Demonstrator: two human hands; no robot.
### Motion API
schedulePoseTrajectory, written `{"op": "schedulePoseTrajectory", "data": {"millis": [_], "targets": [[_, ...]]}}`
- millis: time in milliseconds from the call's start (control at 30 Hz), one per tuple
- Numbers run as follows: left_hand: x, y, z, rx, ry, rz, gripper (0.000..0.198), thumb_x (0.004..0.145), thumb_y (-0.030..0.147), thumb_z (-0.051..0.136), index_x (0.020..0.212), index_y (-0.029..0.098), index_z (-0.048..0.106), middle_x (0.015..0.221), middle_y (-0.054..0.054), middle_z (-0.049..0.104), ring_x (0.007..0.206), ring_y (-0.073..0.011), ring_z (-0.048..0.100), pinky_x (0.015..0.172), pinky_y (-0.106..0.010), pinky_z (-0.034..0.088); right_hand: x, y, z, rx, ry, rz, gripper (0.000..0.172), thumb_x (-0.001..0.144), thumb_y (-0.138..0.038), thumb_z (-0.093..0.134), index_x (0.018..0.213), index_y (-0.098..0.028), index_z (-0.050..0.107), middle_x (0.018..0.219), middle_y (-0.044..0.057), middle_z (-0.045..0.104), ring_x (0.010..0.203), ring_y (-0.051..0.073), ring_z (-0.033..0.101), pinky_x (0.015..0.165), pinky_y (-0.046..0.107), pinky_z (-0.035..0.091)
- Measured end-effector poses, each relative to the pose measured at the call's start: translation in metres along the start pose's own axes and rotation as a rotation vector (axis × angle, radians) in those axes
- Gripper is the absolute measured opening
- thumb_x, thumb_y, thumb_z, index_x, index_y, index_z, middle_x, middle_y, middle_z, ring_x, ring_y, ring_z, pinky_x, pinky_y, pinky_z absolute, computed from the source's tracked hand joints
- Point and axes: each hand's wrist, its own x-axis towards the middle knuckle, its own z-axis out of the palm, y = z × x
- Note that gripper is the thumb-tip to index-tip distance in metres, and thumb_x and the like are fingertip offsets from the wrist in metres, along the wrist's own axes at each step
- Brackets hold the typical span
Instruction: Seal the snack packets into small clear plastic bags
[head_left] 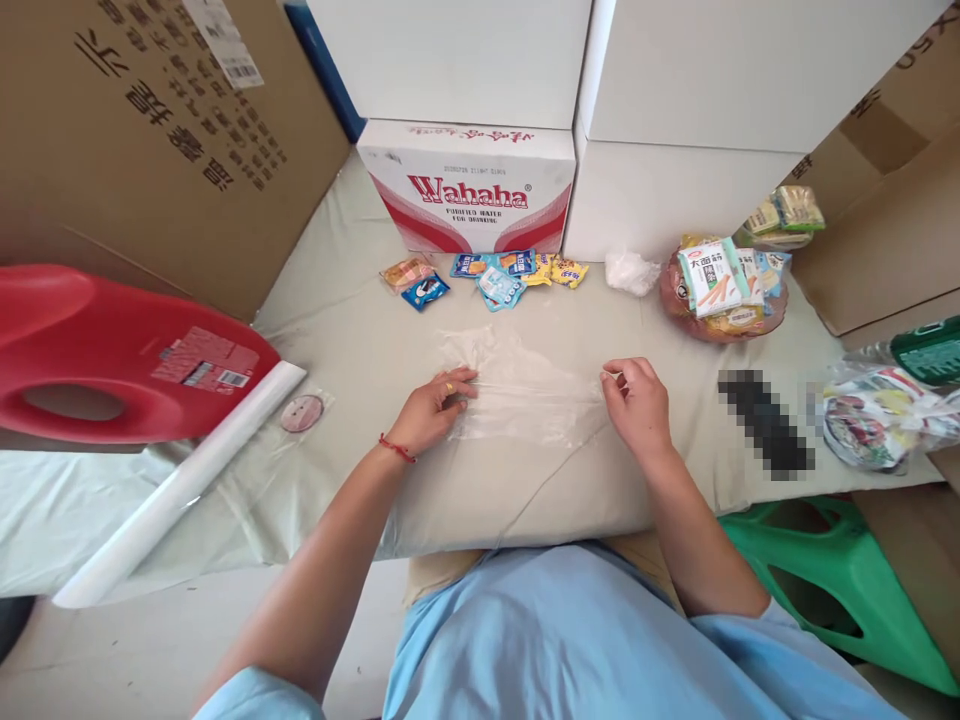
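A thin, clear plastic bag [525, 400] lies spread flat and wrinkled on the cloth-covered table in front of me. At its left edge, my left hand [435, 408], with a ring and a red cord bracelet, has its fingers bent and the thumb holding the film. My right hand [637, 405] pinches the bag's right end between thumb and fingertips, the other fingers curled in. Beyond the bag lie small snack packets: blue ones [493, 264], a light-blue one [500, 288], yellow ones [555, 270] and a dark-blue one [425, 291] beside a brown-orange packet [406, 272].
Right of the packets are a crumpled white plastic bag [632, 271] and a round container [679, 315] heaped with snacks. A red jug [135, 350] and a white roll [187, 480] occupy the left. Boxes [472, 190] wall the back. A green stool [847, 580] stands lower right.
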Motion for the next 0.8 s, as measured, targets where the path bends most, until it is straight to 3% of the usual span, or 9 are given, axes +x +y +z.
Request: {"op": "schedulePoseTrajectory", "data": {"millis": [100, 200, 300, 400, 500, 600, 700, 800], "targets": [[0.002, -0.002, -0.003, 0.058, -0.053, 0.033, 0.03, 0.084, 0.049, 0.072, 0.101, 0.025, 0.077, 0.143, -0.013, 0.069, 0.147, -0.0311, 0.052, 0.13, -0.062, 0.021, -0.006, -0.037, 0.015, 0.025, -0.182, -0.199, 0.016, 0.098, -0.04, 0.066, 0.102, -0.028, 0.075, 0.101, 0.008, 0.069, 0.091, 0.025, 0.061, 0.087, 0.039, 0.051], [0.002, 0.001, -0.004, 0.161, -0.115, 0.059, 0.044, 0.085, 0.054, 0.072, 0.117, 0.024, 0.074, 0.152, -0.013, 0.062, 0.151, -0.0302, 0.048, 0.131, -0.061, 0.019, -0.017, -0.065, 0.049, -0.164, -0.537, -0.368, 0.033, 0.093, -0.05, 0.075, 0.114, -0.024, 0.075, 0.107, 0.012, 0.071, 0.104, 0.03, 0.058, 0.09, 0.043, 0.051], [0.001, 0.002, -0.003, 0.268, -0.149, 0.085, 0.05, 0.086, 0.054, 0.068, 0.126, 0.024, 0.07, 0.157, -0.011, 0.057, 0.154, -0.03, 0.044, 0.132, -0.06, 0.018, -0.042, -0.079, 0.081, -0.464, -0.881, -0.513, 0.024, 0.098, -0.036, 0.07, 0.112, -0.017, 0.074, 0.104, 0.013, 0.071, 0.103, 0.029, 0.058, 0.089, 0.041, 0.05], [0.0, -0.001, -0.003, 0.239, -0.126, 0.092, 0.041, 0.091, 0.043, 0.059, 0.125, 0.023, 0.07, 0.156, -0.011, 0.058, 0.152, -0.0285, 0.046, 0.131, -0.058, 0.024, -0.076, -0.083, 0.095, -0.534, -1.03, -0.703, 0.019, 0.104, -0.018, 0.055, 0.111, -0.017, 0.072, 0.099, 0.01, 0.071, 0.101, 0.026, 0.058, 0.086, 0.038, 0.048], [-0.002, -0.005, -0.003, 0.14, -0.074, 0.082, 0.038, 0.09, 0.03, 0.05, 0.12, 0.021, 0.071, 0.153, -0.011, 0.061, 0.147, -0.0257, 0.053, 0.127, -0.053, 0.037, -0.097, -0.084, 0.087, -0.447, -1.087, -0.805, 0.017, 0.104, -0.026, 0.057, 0.112, -0.019, 0.071, 0.101, 0.008, 0.071, 0.099, 0.024, 0.058, 0.084, 0.037, 0.048], [-0.008, 0.0, 0.002, 0.203, 0.007, 0.126, 0.035, 0.091, 0.025, 0.045, 0.111, 0.022, 0.074, 0.147, -0.01, 0.066, 0.146, -0.0251, 0.054, 0.124, -0.054, 0.041, -0.09, -0.084, 0.073, -0.281, -1.062, -0.743, 0.026, 0.108, -0.034, 0.052, 0.107, -0.02, 0.073, 0.099, 0.007, 0.072, 0.094, 0.022, 0.06, 0.087, 0.035, 0.05], [-0.019, 0.015, 0.014, 0.508, 0.148, 0.189, 0.035, 0.098, 0.026, 0.043, 0.11, 0.024, 0.076, 0.149, -0.007, 0.065, 0.156, -0.0281, 0.04, 0.13, -0.064, 0.021, -0.065, -0.073, 0.065, -0.253, -0.728, -0.55, 0.035, 0.11, -0.031, 0.043, 0.126, -0.016, 0.07, 0.12, 0.012, 0.073, 0.111, 0.024, 0.06, 0.102, 0.039, 0.05], [-0.032, 0.027, 0.024, 0.783, 0.197, 0.176, 0.04, 0.105, 0.034, 0.041, 0.133, 0.028, 0.07, 0.16, -0.007, 0.054, 0.16, -0.0307, 0.031, 0.129, -0.071, -0.003, -0.041, -0.044, 0.061, -0.426, -0.476, -0.366, 0.051, 0.107, -0.037, 0.049, 0.151, -0.012, 0.055, 0.159, 0.019, 0.051, 0.146, 0.034, 0.042, 0.123, 0.054, 0.034]]}}
